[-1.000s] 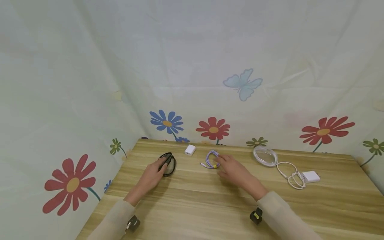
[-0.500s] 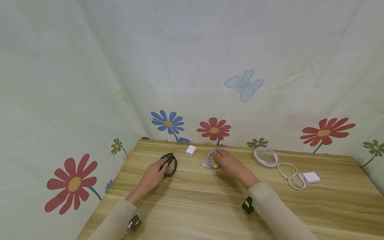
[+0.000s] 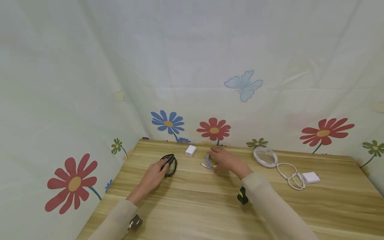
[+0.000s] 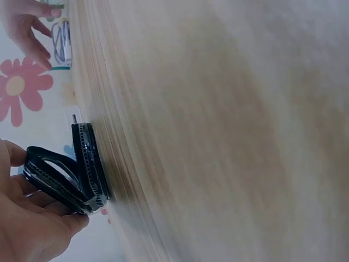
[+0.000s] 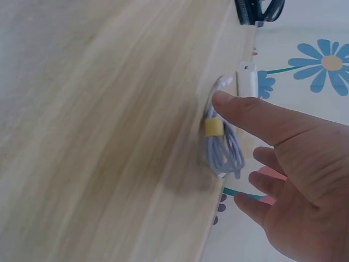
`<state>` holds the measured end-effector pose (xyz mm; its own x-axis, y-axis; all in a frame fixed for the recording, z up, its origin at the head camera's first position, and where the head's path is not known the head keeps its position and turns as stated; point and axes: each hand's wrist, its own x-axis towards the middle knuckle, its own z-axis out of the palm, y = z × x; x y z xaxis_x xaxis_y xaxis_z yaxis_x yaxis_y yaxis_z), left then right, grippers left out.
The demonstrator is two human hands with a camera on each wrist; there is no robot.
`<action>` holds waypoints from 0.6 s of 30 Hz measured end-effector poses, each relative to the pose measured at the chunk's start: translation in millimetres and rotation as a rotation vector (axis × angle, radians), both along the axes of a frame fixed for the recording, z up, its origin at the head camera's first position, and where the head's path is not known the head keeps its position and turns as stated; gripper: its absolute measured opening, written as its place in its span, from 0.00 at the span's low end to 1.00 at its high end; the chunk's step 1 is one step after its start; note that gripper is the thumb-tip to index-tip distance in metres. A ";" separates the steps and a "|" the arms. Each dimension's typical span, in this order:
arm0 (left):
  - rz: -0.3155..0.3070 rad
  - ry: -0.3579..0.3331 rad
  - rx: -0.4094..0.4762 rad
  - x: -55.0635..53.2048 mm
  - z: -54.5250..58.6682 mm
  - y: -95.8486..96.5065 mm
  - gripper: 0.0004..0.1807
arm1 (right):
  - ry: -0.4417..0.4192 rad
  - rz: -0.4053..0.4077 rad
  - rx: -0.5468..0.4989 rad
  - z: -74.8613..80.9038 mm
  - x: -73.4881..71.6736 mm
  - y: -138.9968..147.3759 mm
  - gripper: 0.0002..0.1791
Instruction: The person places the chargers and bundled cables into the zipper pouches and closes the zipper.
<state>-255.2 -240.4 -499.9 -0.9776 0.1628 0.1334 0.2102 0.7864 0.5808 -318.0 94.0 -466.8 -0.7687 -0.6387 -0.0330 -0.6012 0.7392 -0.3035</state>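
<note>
My left hand [image 3: 155, 173] grips one half of a small black zip case [image 4: 90, 164]. The case stands partly open, its lower half on the table, with zipper teeth along both rims. In the left wrist view the thumb and fingers lie around the raised half. My right hand [image 3: 226, 160] is over a coiled lilac cable [image 5: 222, 147], bound with a yellow strap [image 5: 214, 127]. Its thumb extends across the near side of the coil in the right wrist view, while the other fingers spread on the far side. From the head view, this hand hides part of the coil.
A white charger plug [image 3: 190, 150] lies between the hands, toward the table's back edge. To the right are a coiled clear tube or cable [image 3: 265, 157], a white cable [image 3: 295, 180] and another white charger [image 3: 311, 177]. A flowered curtain [image 3: 192, 66] hangs behind the wooden table [image 3: 192, 206].
My right hand has moved left over the lilac cable, covering more of it. The left hand stays on the black zip case, nearly still.
</note>
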 end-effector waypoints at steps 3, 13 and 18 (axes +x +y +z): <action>-0.007 0.002 -0.006 0.7 -2.1 0.2 0.27 | -0.036 0.001 0.037 -1.7 -5.7 -2.0 0.45; -0.012 0.007 -0.013 2.8 -3.0 0.3 0.27 | -0.091 0.028 0.071 0.5 -16.2 2.7 0.45; -0.020 0.020 -0.017 1.8 -1.2 0.6 0.27 | -0.083 0.089 0.110 4.6 -19.5 2.4 0.44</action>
<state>-253.4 -239.8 -501.0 -0.9712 0.1847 0.1502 0.2377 0.7916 0.5630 -337.5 96.4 -462.2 -0.7010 -0.6932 -0.1675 -0.6420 0.7157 -0.2749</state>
